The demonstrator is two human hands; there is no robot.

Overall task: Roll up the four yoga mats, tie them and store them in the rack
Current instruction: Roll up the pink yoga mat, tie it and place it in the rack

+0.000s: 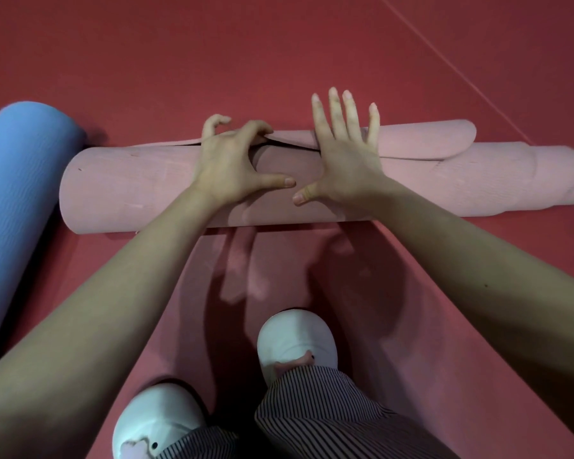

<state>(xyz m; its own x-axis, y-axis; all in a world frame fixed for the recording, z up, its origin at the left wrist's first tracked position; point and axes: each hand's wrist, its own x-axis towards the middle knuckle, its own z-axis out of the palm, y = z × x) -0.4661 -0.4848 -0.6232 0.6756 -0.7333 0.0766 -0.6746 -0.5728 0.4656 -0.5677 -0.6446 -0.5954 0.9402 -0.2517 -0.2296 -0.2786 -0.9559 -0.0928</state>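
Right now my left hand (229, 164) pinches the loose edge atop the rolled pink mat (130, 187) on the floor (279, 44). My right hand (345, 160) presses flat beside it, fingers spread. A blue mat (20, 193) lies left of the pink mat.

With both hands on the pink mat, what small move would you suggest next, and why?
Probably roll the pink mat forward over its last flap: the left hand grips the flap's edge, the right hand lies flat on the roll, and only that short flap is left unrolled.
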